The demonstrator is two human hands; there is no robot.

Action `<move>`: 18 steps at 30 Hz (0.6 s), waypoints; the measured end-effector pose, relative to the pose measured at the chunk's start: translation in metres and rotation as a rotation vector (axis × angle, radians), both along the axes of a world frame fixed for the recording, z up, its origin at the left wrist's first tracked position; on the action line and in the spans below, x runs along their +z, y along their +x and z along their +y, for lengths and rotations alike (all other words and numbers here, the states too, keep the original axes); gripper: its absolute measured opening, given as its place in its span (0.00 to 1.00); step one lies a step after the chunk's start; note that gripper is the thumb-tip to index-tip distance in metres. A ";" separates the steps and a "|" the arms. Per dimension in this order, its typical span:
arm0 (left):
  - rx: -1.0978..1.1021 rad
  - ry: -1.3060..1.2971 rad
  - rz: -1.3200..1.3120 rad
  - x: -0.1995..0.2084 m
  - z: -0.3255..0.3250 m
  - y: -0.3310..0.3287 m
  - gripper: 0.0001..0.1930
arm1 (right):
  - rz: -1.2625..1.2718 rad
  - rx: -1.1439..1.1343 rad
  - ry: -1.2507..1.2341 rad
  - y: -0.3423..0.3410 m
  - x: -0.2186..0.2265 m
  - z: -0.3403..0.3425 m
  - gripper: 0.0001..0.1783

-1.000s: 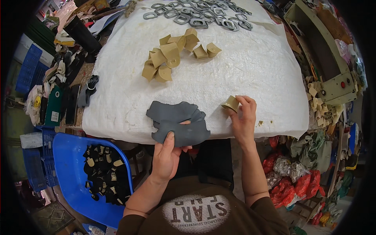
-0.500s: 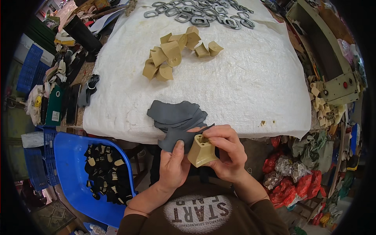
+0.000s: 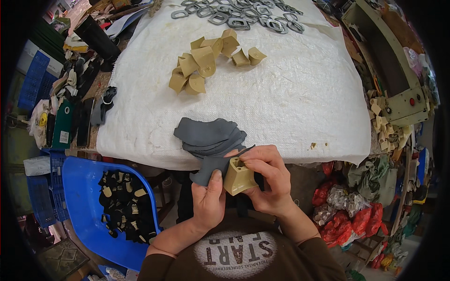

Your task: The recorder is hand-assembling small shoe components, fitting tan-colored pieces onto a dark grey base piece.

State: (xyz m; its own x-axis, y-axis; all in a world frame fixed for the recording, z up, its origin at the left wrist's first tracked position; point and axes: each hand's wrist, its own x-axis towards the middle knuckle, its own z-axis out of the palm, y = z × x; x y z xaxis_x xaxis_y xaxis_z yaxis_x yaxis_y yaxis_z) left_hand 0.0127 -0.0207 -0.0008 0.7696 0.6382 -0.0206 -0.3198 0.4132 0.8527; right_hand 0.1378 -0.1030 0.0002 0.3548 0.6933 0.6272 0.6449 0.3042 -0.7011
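A dark grey piece of heel cover (image 3: 208, 169), thin and flexible, is pinched by my left hand (image 3: 209, 202), thumb on top. It lies against the side of a tan shoe heel (image 3: 239, 178) and bends round behind it. My right hand (image 3: 273, 183) grips that heel, fingers at its upper edge and more of the hand beneath; holes show in its top end. Just beyond both hands, a stack of similar grey pieces (image 3: 208, 133) lies at the table's near edge. Farther back are several bare tan heels (image 3: 203, 60) in a loose heap.
White woven sheeting (image 3: 290, 103) covers the table. Grey oval rings (image 3: 237, 22) lie at its far end. At the lower left stands a blue tub (image 3: 82, 201) with several black-covered heels (image 3: 125, 201). Red plastic bags (image 3: 337, 232) and a green machine (image 3: 405, 105) are on the right.
Both hands keep their hold and shift slightly left. The heel tilts a little, and the grey piece sits closer against its side.
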 end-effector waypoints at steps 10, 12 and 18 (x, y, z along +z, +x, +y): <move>-0.027 0.246 0.175 0.009 0.019 -0.004 0.21 | -0.245 -0.169 -0.199 0.005 0.023 -0.005 0.27; 0.014 0.318 0.209 0.003 0.015 -0.003 0.21 | -0.279 -0.207 -0.385 0.003 0.034 -0.006 0.27; -0.068 0.566 0.375 0.008 0.009 -0.001 0.21 | -0.354 -0.212 -0.474 0.001 0.033 -0.004 0.18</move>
State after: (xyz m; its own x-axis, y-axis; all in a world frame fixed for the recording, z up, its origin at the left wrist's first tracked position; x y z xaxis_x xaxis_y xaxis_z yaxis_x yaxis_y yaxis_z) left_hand 0.0117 -0.0116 0.0075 0.8144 0.5795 0.0287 0.0505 -0.1200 0.9915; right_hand 0.1387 -0.1067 0.0329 0.3421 0.8623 0.3735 0.8749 -0.1472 -0.4614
